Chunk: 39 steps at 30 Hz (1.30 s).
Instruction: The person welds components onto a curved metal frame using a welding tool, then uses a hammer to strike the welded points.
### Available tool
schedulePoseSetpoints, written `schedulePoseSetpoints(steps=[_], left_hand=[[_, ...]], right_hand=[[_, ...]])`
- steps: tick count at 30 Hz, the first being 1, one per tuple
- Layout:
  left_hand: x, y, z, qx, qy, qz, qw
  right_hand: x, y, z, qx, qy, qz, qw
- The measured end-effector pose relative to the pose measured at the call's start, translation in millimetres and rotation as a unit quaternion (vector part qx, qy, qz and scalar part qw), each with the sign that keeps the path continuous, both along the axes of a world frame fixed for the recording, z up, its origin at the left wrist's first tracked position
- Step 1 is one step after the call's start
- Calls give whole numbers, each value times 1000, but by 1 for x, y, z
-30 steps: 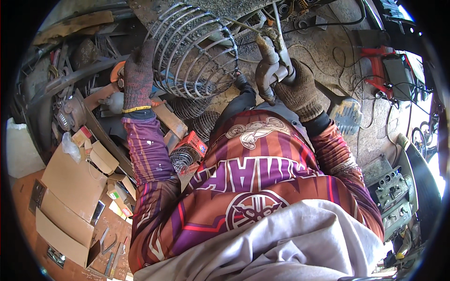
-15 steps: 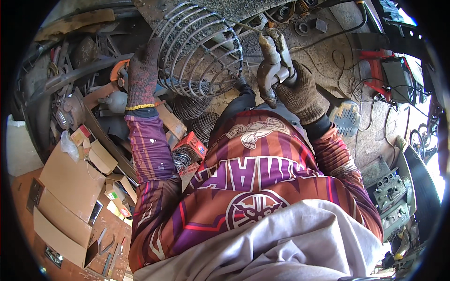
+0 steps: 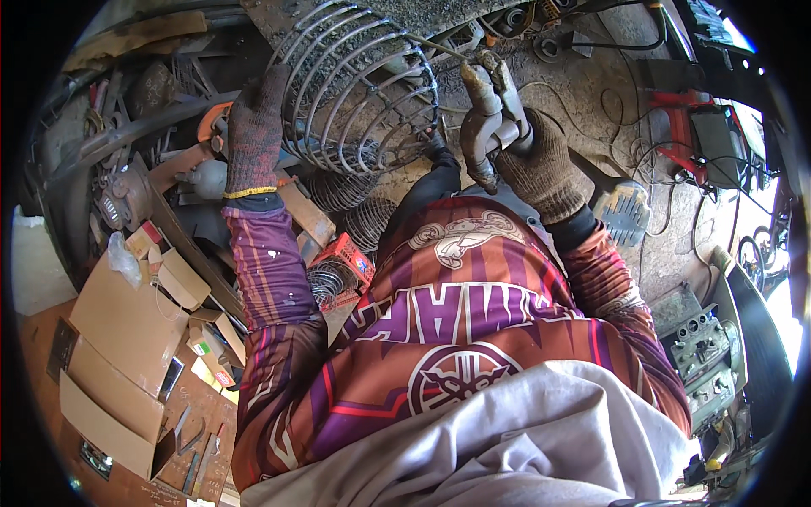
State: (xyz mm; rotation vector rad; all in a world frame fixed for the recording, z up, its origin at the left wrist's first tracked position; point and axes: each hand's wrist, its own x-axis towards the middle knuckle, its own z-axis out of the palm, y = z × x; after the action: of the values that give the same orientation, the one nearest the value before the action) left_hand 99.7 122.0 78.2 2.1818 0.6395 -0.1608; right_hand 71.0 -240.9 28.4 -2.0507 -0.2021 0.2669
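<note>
My left hand (image 3: 256, 131), in a dark knitted glove, is closed around the left side of a round steel wire basket (image 3: 351, 97) made of spaced rings. Some of its fingers are hidden behind the wires. My right hand (image 3: 545, 165), in a brown knitted glove, grips a welding electrode holder (image 3: 490, 122) to the right of the basket. From the holder's jaws a thin welding rod (image 3: 435, 45) runs left to the basket's upper right rim. I cannot tell whether its tip touches the wire.
Coiled wire rings (image 3: 367, 221) lie beneath the basket, beside a red box (image 3: 348, 258). Cardboard boxes (image 3: 127, 338) and hand tools (image 3: 198, 452) sit at the lower left. A red-framed machine (image 3: 676, 131), loose cables (image 3: 621, 106) and a grey metal machine (image 3: 701, 346) occupy the right side.
The wire basket has shifted slightly up and left with my left hand on it. The electrode holder has moved a little to the left in my right hand.
</note>
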Motion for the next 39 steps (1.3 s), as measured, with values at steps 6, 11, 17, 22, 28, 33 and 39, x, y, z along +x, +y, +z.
schedulePoseSetpoints(steps=[6, 11, 17, 22, 28, 33, 39], left_hand=[[0, -4, 2, 21, -25, -11, 999], [0, 0, -1, 14, -18, -21, 1000], [3, -2, 9, -89, -31, -29, 995], [-2, -8, 11, -113, -14, 59, 992], [0, 7, 3, -44, -55, -17, 997], [3, 11, -10, -21, -81, -43, 996], [1, 26, -28, 25, -133, -103, 985]], right_hand=[[0, -1, -5, -29, -16, 7, 999], [2, -3, -2, -26, -5, 24, 999], [5, 1, -9, -19, 25, 80, 996], [4, 7, 6, -131, -129, 101, 978], [15, 11, 5, 190, 105, 186, 958], [8, 13, -8, 170, 156, 72, 970], [13, 12, 23, -108, -71, 86, 988]])
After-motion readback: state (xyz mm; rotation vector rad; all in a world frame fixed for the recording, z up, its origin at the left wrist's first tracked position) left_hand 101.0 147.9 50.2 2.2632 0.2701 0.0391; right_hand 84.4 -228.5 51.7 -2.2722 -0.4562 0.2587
